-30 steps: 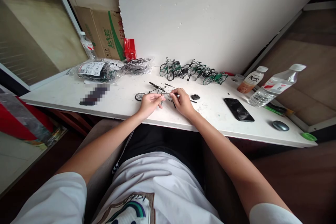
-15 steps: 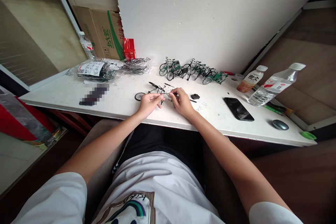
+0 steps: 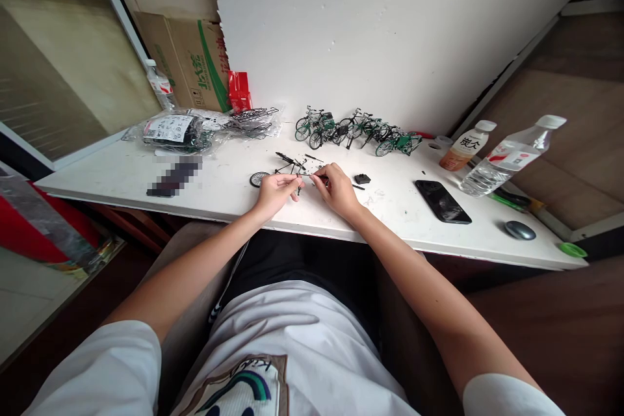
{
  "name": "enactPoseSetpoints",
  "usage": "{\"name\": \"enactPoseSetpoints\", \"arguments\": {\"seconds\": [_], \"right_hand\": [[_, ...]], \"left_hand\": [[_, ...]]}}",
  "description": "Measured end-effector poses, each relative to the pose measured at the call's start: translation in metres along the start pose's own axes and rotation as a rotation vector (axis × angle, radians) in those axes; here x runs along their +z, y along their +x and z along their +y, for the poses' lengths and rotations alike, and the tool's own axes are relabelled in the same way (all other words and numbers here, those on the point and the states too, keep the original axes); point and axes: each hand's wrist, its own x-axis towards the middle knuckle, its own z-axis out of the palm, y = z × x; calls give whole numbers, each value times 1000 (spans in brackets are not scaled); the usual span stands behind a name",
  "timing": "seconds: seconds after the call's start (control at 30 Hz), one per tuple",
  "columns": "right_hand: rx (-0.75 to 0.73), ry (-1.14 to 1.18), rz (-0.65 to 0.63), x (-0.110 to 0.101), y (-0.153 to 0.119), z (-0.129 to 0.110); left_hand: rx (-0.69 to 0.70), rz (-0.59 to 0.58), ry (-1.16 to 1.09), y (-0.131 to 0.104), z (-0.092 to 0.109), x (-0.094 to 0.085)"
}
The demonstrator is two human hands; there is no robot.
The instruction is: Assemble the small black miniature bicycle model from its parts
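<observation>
My left hand (image 3: 277, 192) is closed in a pinch around a small dark part, too fine to name, whose end hangs below the fingertips. Facing it, my right hand (image 3: 337, 188) pinches a thin dark rod (image 3: 306, 175) that reaches across to the left fingertips. Just behind both hands lies a partly built black model bicycle (image 3: 291, 160), its wheel (image 3: 258, 179) partly covered by my left hand. Tiny loose bits are scattered between and behind the fingers. Beside my right hand sits a small black block-shaped piece (image 3: 362, 179).
Several finished green and black model bicycles (image 3: 358, 127) stand along the wall. Plastic bags of parts (image 3: 170, 130) lie at the back left, near a cardboard box (image 3: 190, 62). On the right are a phone (image 3: 442, 201), a tea bottle (image 3: 468, 145), a water bottle (image 3: 514, 156) and a mouse (image 3: 519, 229).
My right fingertips have shifted slightly left, closer to my left hand. Both hands keep their pinch, and the things on the table stay where they were.
</observation>
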Motion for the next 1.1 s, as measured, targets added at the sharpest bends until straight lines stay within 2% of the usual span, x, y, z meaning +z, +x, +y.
{"name": "enactPoseSetpoints", "arguments": {"seconds": [0.4,0.57,0.8,0.97,1.1], "right_hand": [[28,89,17,-4,2,5],[38,116,-55,-2,3,4],[104,130,53,0,4,12],[96,233,24,1,2,9],[97,282,33,1,2,6]], "left_hand": [[9,-56,19,-2,3,-2],[4,-138,21,-4,6,0],[37,-81,-52,2,0,-2],[69,-70,-77,4,-1,-3],[37,-112,-101,3,0,-2]]}}
